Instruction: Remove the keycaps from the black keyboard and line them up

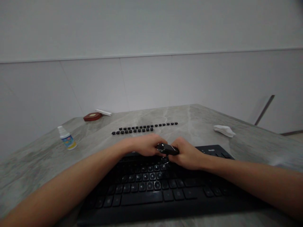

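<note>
The keyboard point(142, 198) at six o'clock probably wants a steady, square hold on the dark tool point(168, 149) above it, clamped in the right hand point(188, 154), the left hand point(147, 145) close beside, its grip unclear, black keycaps point(134, 130) toward twelve

The left forearm point(75, 184) and right forearm point(251, 178) reach in bare from the near corners, converging at the middle. The left hand point(147, 145) is palm-down, fingertips partly hidden; just beside it, the right hand point(188, 154) is curled in a grip.
</note>
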The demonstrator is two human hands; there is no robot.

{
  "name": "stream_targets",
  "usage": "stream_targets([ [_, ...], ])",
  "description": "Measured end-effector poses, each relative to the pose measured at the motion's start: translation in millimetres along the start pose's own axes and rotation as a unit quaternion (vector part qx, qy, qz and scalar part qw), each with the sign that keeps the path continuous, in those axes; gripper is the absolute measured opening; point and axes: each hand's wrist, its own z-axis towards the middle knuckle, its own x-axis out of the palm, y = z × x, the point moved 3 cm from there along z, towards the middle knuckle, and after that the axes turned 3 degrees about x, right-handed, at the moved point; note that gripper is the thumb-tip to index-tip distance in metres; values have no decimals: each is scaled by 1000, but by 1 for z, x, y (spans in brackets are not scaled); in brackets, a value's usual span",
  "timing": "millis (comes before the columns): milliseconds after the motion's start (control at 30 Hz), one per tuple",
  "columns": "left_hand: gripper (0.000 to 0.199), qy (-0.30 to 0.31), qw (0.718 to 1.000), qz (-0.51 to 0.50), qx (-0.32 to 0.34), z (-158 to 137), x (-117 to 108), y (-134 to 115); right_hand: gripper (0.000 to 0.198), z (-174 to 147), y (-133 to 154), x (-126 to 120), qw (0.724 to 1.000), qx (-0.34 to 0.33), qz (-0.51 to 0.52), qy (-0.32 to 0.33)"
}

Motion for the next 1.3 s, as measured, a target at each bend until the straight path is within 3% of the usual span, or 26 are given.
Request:
stream_targets([
  [400, 5, -14, 1000, -3, -3, 3, 6, 4, 29, -3, 2, 1, 999, 36, -25, -13],
  [567, 8, -10, 999, 40, 8, 3, 5, 1, 27, -3, 5, 3, 998, 36, -55, -15],
  [800, 13, -8, 997, 72, 34, 1, 4, -2, 28, -13, 18, 4, 988, 14, -138, -72],
  [1067, 13, -26, 999, -5, 23, 4, 9, 3, 26, -7, 4, 4, 992, 116, -5, -54],
  [1167, 5, -7, 1000, 10, 14, 4, 9, 1, 25, -3, 0, 4, 990, 115, 52, -59],
  [1300, 15, 5, 1000, -14, -2, 3, 10, 0, 20, -1, -4, 5, 990, 100, 90, -52],
])
